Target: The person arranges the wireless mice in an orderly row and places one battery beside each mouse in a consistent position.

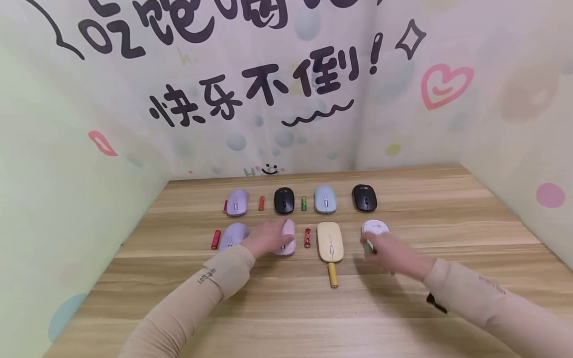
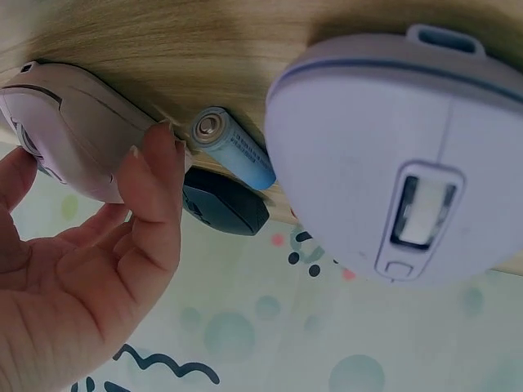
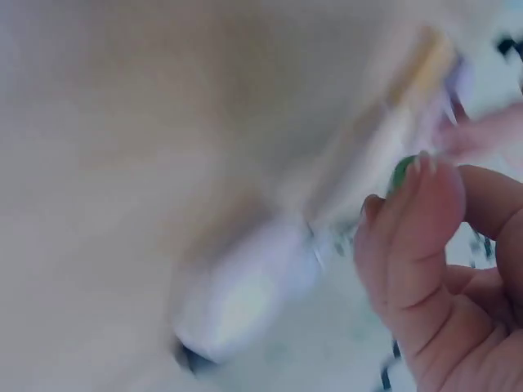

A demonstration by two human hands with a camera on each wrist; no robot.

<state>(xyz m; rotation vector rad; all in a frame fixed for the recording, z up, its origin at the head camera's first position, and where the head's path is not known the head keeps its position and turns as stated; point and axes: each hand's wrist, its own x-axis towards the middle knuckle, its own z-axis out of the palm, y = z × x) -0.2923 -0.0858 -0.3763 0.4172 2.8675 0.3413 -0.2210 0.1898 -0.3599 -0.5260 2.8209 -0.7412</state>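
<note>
My left hand [image 1: 268,236] grips a pale pink computer mouse [image 1: 289,239], thumb on one side and fingers on the other. Beside that hand, a purple mouse [image 2: 392,163] fills the right of the left wrist view. Between the two lies a light blue battery [image 2: 237,149], hidden in the head view. My right hand [image 1: 396,253] pinches a small green battery [image 1: 369,246] between thumb and fingertips, just in front of a white mouse [image 1: 376,226]. Only a green bit of the battery shows in the blurred right wrist view.
A cream mouse [image 1: 330,242] lies between my hands, a yellow battery [image 1: 333,275] at its near end. Red batteries [image 1: 307,238] lie along the rows. Behind stand a purple mouse [image 1: 238,202], black mice [image 1: 284,201] and a light blue mouse [image 1: 325,199], before a printed curtain [image 1: 313,144].
</note>
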